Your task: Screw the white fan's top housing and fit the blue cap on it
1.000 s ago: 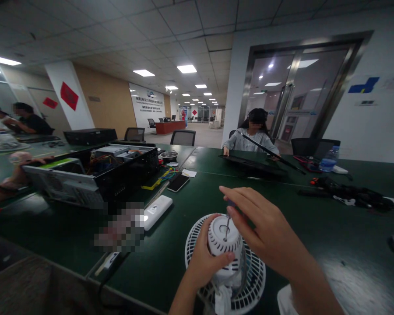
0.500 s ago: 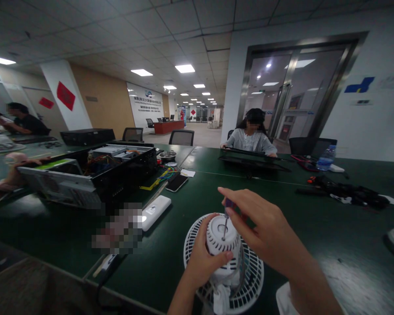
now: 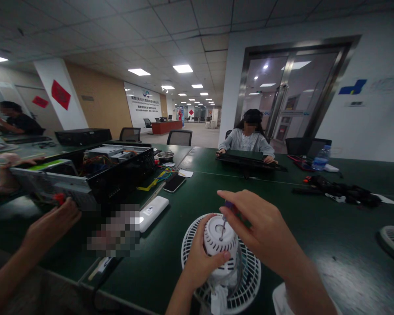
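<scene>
A small white electric fan [image 3: 253, 280] lies on the green table with its grille down and its motor housing [image 3: 216, 228] facing up. My left hand [image 3: 200, 258] is wrapped round the side of that housing, thumb on the near side. Above it, my right hand [image 3: 258, 223] grips the purple handle of a screwdriver [image 3: 223, 228] between thumb and fingers, the index finger stretched over the top. The screwdriver stands nearly upright, its tip at a small hole in the back of the housing. Whether a screw sits there is too small to tell.
At left, a co-worker's hands [image 3: 54, 221] work at an opened computer case [image 3: 121, 179]. A white device [image 3: 153, 213], a phone [image 3: 174, 183] and a metal bowl [image 3: 166, 156] lie nearby. Across the table sits a person with a dark panel [image 3: 246, 162]. A bottle [image 3: 321, 158] and black gear [image 3: 344, 190] are right.
A co-worker's second hand has come in at left, holding something red against the computer case. The view has shifted slightly; my hands keep the same hold on the fan and screwdriver.
</scene>
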Motion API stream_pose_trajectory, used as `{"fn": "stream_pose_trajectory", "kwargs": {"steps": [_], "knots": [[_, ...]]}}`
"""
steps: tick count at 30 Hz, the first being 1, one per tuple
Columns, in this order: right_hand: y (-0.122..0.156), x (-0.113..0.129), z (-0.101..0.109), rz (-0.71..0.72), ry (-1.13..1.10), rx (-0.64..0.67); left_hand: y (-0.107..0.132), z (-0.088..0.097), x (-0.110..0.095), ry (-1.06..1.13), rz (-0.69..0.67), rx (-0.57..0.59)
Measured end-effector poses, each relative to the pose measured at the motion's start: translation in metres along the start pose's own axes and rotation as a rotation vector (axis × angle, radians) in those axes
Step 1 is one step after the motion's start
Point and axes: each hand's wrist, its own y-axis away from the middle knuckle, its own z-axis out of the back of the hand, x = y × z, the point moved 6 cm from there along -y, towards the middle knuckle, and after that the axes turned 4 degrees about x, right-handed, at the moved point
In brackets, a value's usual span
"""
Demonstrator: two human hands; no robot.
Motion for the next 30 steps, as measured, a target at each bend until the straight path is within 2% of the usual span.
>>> {"fn": "stream_pose_trajectory", "kwargs": {"steps": [4,11,19,26,30], "knots": [[-0.0023,0.0003,-0.0029,0.006,0.111,-0.057,0.0001,0.0006,0.0027,-0.024,0.015,-0.012],[0.0013,-0.0048,-0.0022,-0.068,-0.003,0.07,0.0,-0.0011,0.0015,-0.016,-0.009,0.002],[-0.001,0.0016,-0.003,-0.011,0.052,-0.037,-0.0008,0.0012,0.0056,-0.035,0.015,-0.01],[0.0015,0.0027,0.0018,0.002,-0.053,0.003,0.0002,0.0022,0.0083,-0.009,0.004,-0.02],[0.0006,0.0025,0.0016,0.007,0.003,-0.057,0.0004,0.0027,0.0094,-0.009,0.02,-0.025]]}}
